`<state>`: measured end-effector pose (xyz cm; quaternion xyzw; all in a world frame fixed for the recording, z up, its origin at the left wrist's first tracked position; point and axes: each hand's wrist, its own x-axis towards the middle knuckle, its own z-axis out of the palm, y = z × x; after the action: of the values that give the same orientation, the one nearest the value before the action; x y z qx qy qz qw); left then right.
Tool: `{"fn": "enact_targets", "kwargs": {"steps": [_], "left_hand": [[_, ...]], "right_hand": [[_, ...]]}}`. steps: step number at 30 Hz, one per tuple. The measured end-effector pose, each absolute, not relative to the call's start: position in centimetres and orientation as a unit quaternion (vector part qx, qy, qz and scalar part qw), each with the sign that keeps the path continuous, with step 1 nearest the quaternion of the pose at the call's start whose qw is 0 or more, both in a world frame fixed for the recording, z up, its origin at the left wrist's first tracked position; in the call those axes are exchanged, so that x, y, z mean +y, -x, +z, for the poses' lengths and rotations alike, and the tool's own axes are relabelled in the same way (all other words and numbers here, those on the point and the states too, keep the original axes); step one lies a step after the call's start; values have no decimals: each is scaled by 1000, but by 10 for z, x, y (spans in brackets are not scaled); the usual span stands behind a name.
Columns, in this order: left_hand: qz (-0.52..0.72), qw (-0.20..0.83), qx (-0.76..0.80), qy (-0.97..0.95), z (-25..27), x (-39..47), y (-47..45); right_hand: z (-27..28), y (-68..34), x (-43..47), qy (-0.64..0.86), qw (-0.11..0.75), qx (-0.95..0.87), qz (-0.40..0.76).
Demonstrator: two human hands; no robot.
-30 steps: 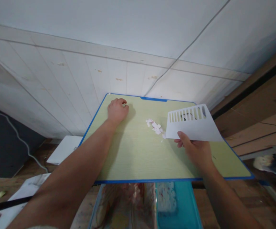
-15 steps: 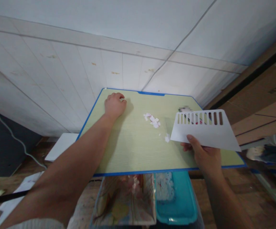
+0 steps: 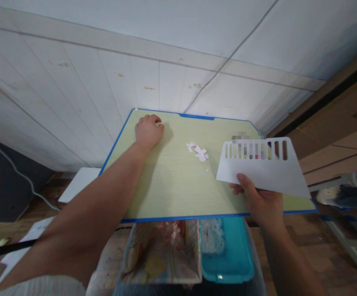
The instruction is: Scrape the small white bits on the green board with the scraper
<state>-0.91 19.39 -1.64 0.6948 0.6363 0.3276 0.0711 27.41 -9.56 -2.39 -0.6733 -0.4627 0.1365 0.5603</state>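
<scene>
My left hand (image 3: 149,130) rests on the far left part of a pale green board (image 3: 169,185) with a blue edge. Its fingers are loosely curled, and no object shows in them. My right hand (image 3: 260,201) grips a white slotted card (image 3: 258,174) by its near edge, thumb on top and fingers beneath. A row of slots runs along the card's far side, and the card tilts above the board's right part. Between the hands lies a small pile of white paper scraps (image 3: 200,153). Behind the card, something is blurred out by pixels.
Below the board's near edge are a patterned open box (image 3: 160,271) and a turquoise plastic tub (image 3: 237,263) with pale bits in it. A white panelled wall (image 3: 172,86) stands behind the board. Brown cardboard boxes (image 3: 335,127) are on the right.
The slotted card and my right hand have shifted slightly left, now covering a scrap seen earlier beside the card. The view has tilted a little. My left hand stays in place on the board.
</scene>
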Motion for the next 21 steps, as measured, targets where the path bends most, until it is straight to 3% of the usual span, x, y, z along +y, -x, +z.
{"fn": "enact_targets", "kwargs": {"steps": [21], "left_hand": [[333, 82, 635, -692, -18, 195, 6]], "right_hand": [[-28, -260, -98, 672, 532, -493, 150]]}}
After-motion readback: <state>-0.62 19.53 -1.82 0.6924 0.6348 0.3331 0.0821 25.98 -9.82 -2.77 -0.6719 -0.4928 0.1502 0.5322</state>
